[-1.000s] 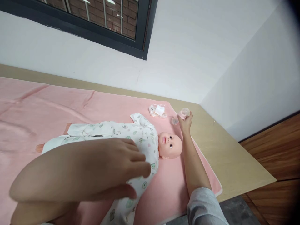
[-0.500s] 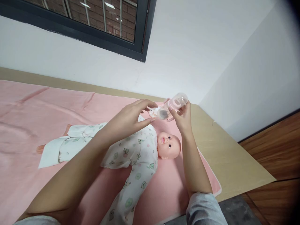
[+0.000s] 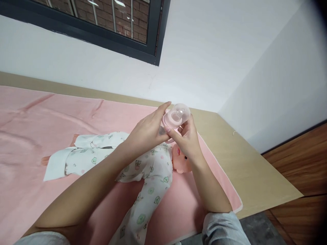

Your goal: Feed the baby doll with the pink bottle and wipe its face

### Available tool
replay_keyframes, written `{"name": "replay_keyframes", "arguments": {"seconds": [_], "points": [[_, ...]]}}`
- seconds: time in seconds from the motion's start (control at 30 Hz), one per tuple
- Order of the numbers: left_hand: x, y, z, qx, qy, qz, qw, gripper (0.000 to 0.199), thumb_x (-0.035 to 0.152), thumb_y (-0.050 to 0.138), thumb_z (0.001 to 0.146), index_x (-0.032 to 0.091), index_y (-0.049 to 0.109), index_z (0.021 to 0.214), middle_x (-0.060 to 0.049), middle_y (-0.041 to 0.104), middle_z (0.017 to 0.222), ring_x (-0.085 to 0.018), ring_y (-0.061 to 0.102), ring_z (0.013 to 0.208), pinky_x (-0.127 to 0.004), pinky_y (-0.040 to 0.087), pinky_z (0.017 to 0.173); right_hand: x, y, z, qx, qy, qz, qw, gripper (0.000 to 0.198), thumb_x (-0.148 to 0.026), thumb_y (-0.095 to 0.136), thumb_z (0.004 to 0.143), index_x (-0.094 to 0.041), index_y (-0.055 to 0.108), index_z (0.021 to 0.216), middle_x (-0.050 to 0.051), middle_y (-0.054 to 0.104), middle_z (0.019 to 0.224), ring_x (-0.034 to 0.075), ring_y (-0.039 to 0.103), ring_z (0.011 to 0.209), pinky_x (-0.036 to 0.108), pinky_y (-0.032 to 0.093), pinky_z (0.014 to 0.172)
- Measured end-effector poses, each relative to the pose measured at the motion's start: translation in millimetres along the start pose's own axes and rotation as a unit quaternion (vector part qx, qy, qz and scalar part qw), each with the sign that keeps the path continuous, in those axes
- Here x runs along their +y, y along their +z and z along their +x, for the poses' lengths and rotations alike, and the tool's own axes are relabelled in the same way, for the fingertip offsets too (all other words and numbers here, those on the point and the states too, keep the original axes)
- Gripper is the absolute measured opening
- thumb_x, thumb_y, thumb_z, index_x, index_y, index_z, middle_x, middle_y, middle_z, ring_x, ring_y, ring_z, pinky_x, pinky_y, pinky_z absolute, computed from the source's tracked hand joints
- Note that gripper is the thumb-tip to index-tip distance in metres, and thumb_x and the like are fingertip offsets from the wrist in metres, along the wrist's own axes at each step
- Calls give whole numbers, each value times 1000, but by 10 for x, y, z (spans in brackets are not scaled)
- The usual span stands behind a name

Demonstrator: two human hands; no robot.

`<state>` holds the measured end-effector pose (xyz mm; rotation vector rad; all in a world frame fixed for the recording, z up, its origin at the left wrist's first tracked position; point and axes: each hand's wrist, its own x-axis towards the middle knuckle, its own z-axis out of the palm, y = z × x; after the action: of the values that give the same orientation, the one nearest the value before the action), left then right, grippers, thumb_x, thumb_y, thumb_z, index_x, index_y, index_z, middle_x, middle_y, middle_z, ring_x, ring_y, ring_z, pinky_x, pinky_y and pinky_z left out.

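A clear baby bottle point(image 3: 176, 117) with a pink collar and a domed transparent cap over its teat is tilted above the doll's shoulder. My right hand point(image 3: 187, 137) grips it from the right, thumb across the near side below the collar. From the left, my left hand point(image 3: 150, 127) closes round the lower part of the bottle, whose base is hidden in that palm. Beneath lies a baby doll point(image 3: 181, 161) on its back, its head partly covered by my right hand and wrist. The doll wears a white printed outfit point(image 3: 153, 170).
A pink blanket point(image 3: 33, 136) with a few creases lies under the doll on a wooden-toned table point(image 3: 230, 153). Behind it stand a white wall point(image 3: 199, 51) and a dark-framed window point(image 3: 153, 34). Brown wood panelling point(image 3: 296, 170) is at the right.
The bottle has moved left and slightly down, in my right hand. My left hand has come from beside its base to round it. My right hand now covers part of the doll's head.
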<state>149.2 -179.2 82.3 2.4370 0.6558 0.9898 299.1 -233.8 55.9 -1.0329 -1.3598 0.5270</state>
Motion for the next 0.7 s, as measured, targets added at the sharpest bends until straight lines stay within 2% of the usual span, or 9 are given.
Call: {"name": "replay_keyframes", "arguments": {"seconds": [0.1, 0.27, 0.37, 0.47, 0.6, 0.7], "points": [[4, -2, -4, 11, -22, 3, 1000, 83, 30, 59, 81, 22, 18, 152, -10, 56, 132, -30, 58, 117, -41, 49, 91, 4, 22, -12, -4, -2, 1, 1000, 62, -48, 74, 74, -31, 45, 127, 4, 55, 129, 23, 53, 123, 48, 53, 100], [0, 0, -10, 10, -13, 22, 1000, 84, 30, 61, 81, 24, 17, 153, -9, 57, 131, -30, 57, 119, -39, 48, 92, 62, 13, 25, 0, -13, -1, 1000, 60, -50, 72, 76, -30, 48, 127, 4, 56, 128, 23, 54, 123, 49, 48, 105], [-42, -31, 8, 1, -16, 49, 999, 80, 29, 59, 82, 24, 20, 153, -9, 57, 132, -30, 57, 119, -39, 48, 92, 27, 1, 41, 11, -16, 1, 1000, 61, -54, 71, 75, -28, 49, 127, 6, 58, 128, 25, 54, 124, 49, 47, 105], [-160, -133, 48, -11, -12, 63, 998, 76, 27, 58, 81, 23, 28, 150, -7, 55, 136, -31, 56, 120, -37, 47, 94, -37, -61, 74, 53, -44, 9, 998, 62, -56, 70, 75, -28, 50, 126, 8, 57, 131, 26, 52, 127, 48, 44, 107], [-455, -366, 108, 34, -16, 69, 997, 63, 24, 60, 77, 23, 47, 138, -3, 58, 133, -26, 57, 117, -32, 45, 95, 73, -331, 233, 124, -63, -8, 990, 61, -57, 70, 74, -28, 52, 125, 7, 57, 131, 25, 52, 127, 46, 41, 108], [-746, -541, 137, 64, -77, 91, 991, 49, 24, 61, 75, 22, 56, 124, -1, 66, 116, -23, 61, 101, -32, 47, 87, 422, -670, 413, 179, -43, -54, 981, 58, -52, 72, 71, -24, 55, 118, 8, 60, 124, 22, 55, 120, 41, 42, 105]]}}
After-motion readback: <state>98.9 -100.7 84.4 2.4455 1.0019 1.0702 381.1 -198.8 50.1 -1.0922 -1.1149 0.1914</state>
